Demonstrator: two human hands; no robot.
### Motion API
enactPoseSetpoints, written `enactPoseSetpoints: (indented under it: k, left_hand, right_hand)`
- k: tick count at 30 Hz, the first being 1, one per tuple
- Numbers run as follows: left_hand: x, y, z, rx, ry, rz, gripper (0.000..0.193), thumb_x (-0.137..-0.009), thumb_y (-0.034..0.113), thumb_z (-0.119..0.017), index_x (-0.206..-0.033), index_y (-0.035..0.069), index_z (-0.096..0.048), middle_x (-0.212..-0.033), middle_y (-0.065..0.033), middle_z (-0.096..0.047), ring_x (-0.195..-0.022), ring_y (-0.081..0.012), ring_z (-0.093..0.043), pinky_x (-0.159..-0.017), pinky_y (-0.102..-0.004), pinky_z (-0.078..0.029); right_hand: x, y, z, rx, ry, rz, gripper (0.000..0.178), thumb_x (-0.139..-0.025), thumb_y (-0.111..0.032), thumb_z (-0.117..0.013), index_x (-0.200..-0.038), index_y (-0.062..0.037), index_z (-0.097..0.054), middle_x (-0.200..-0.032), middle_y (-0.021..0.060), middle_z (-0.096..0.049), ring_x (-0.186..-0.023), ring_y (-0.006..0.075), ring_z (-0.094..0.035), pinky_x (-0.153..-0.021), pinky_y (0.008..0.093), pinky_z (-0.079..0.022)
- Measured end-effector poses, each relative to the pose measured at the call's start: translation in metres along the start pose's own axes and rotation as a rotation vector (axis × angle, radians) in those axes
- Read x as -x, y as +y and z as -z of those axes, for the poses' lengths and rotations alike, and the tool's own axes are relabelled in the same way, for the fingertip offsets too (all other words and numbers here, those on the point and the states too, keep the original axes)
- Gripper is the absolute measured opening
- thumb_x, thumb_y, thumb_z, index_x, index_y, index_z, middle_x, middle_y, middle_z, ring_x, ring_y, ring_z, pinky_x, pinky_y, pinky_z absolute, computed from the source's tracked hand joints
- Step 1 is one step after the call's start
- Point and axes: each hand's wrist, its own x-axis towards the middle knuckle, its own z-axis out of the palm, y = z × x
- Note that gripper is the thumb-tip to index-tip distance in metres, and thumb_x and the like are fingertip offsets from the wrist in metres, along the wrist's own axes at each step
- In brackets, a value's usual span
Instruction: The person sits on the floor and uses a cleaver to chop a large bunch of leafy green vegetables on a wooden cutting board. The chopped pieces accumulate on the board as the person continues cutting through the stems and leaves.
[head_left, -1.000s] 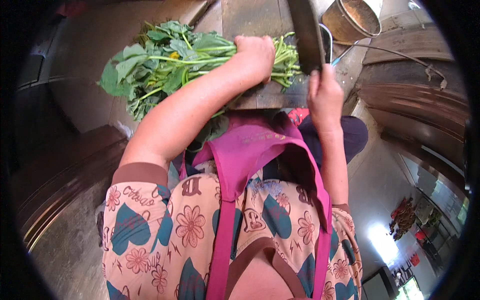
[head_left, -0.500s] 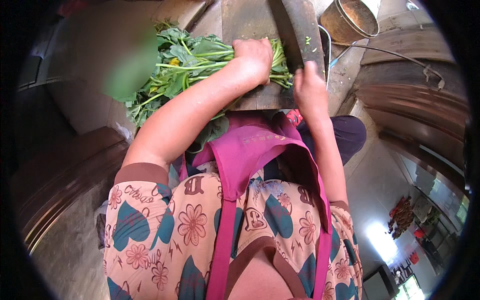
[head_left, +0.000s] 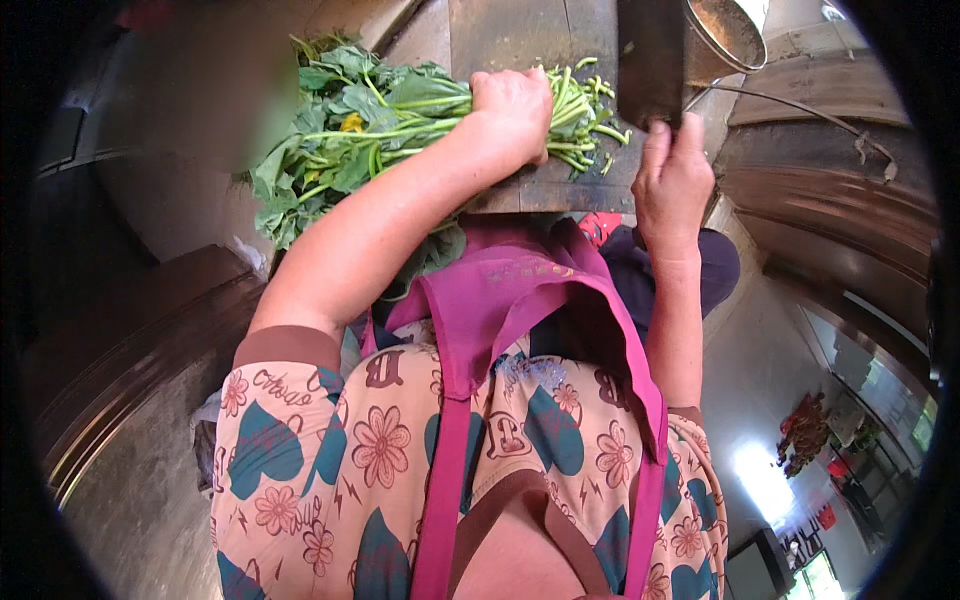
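Note:
My left hand (head_left: 510, 110) is closed over a thick bunch of leafy green stems (head_left: 390, 125) and presses it on a worn wooden chopping board (head_left: 530, 35). The leaves spread out to the left of the hand; cut stem ends (head_left: 580, 115) stick out to its right. My right hand (head_left: 675, 185) grips a broad dark cleaver (head_left: 650, 65) by its handle end, which the fingers mostly hide. The blade is beyond the right side of the board, apart from the stems. Short cut pieces (head_left: 606, 163) lie by the stem ends.
A bucket (head_left: 722, 42) with a wire handle stands beyond the cleaver at the far right. A thin rod or cord (head_left: 800, 105) runs along dark curved wood on the right. A magenta apron (head_left: 520, 270) hangs close to the board's near edge.
The cleaver and my right hand have moved to the right, away from the stems. More cut pieces show near the stem ends. My left hand has barely shifted.

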Motion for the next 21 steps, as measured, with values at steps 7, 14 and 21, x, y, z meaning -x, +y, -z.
enactPoseSetpoints:
  k: [7, 14, 21]
  left_hand:
    - [0.005, -0.001, -0.004, 0.015, 0.028, 0.026, 0.072, -0.053, 0.037, -0.086, -0.105, -0.001, -0.053, -0.096, -0.0167, -0.066, -0.092, -0.0296, -0.066, -0.084, -0.0431, -0.049]
    - [0.004, -0.003, -0.006, 0.018, 0.043, -0.001, 0.073, -0.054, 0.038, -0.086, -0.106, -0.001, -0.053, -0.096, -0.0161, -0.066, -0.091, -0.0296, -0.066, -0.081, -0.0427, -0.050]
    - [0.005, -0.004, 0.004, 0.020, 0.034, -0.022, 0.073, -0.055, 0.037, -0.085, -0.106, -0.003, -0.052, -0.095, -0.0183, -0.066, -0.089, -0.0309, -0.066, -0.080, -0.0406, -0.051]
  right_hand:
    - [-0.002, 0.030, -0.032, 0.164, -0.259, 0.014, 0.016, -0.093, -0.018, -0.051, -0.094, -0.0041, -0.044, -0.071, 0.0257, -0.060, -0.068, 0.0467, -0.060, -0.061, 0.0562, -0.047]
    - [0.013, 0.026, -0.033, 0.189, -0.229, 0.021, 0.014, -0.092, -0.018, -0.052, -0.096, -0.0054, -0.047, -0.070, 0.0239, -0.060, -0.065, 0.0444, -0.060, -0.058, 0.0535, -0.046]
    - [0.008, 0.000, 0.004, -0.073, -0.024, -0.092, 0.012, -0.094, -0.016, -0.049, -0.100, -0.0055, -0.048, -0.073, 0.0249, -0.059, -0.067, 0.0454, -0.059, -0.056, 0.0516, -0.045]
